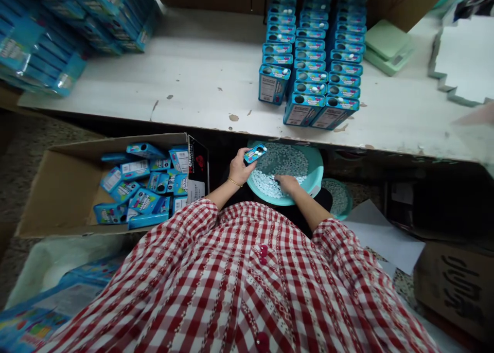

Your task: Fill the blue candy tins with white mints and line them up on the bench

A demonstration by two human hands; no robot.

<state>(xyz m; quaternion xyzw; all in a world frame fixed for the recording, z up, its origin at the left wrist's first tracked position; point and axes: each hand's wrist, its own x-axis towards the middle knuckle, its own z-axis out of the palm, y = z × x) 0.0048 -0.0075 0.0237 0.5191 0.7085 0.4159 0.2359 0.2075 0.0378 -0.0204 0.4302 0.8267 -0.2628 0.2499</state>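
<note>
Left hand: a firm pinch — thumb and fingers closed around a small blue candy tin [255, 153], which is tilted and held just over the basin, with white pieces showing at its top. A gold bangle [234, 182] circles the wrist.

Right hand: [287, 184] fingers pressed down into the white oval candies [280, 162]; whether they are closed on any pieces is hidden, so I cannot tell.

Basin: a round teal plastic basin [266, 200] sits on the person's lap, with candies spread across most of its floor. A smaller teal basin [345, 201] of similar pieces sits just beyond the right forearm.

Standing rows: on the scuffed white bench [200, 85], close-packed blue tins [311, 59] stand upright in three long columns, many with white pieces showing at their openings.

Loose tins: more blue tins [146, 188] lie at all angles in an open cardboard carton [57, 183] beside the left arm — a fair pile, though fewer than the rows.

Rest: shrink-wrapped blue packs [42, 39] lie on the bench's far left, and a green digital scale [388, 47] sits at its far right. A red gingham garment [239, 270] fills the foreground.
</note>
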